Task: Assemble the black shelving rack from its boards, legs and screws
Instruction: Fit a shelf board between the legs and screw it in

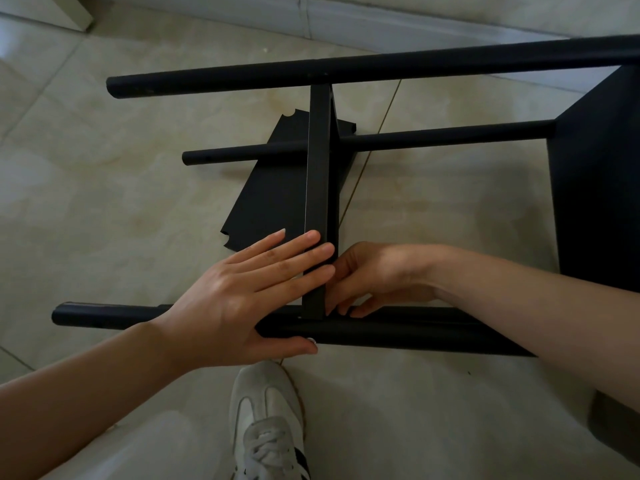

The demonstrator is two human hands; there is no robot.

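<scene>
The black rack lies on its side on the floor. Its far leg (381, 69), a lower middle leg (433, 136) and the near leg (398, 336) run left to right. A shelf board seen edge-on (318, 174) stands between the far and near legs. A second board (602, 174) closes the right end. My left hand (242, 299) lies with straight fingers flat against the edge-on board, thumb under the near leg. My right hand (374, 278) has its fingers curled at the joint of that board and the near leg; what they pinch is hidden.
A loose black board (273, 188) with notched corners lies flat on the tiled floor beneath the rack. My white sneaker (266, 420) stands just in front of the near leg. A wall base runs along the far side.
</scene>
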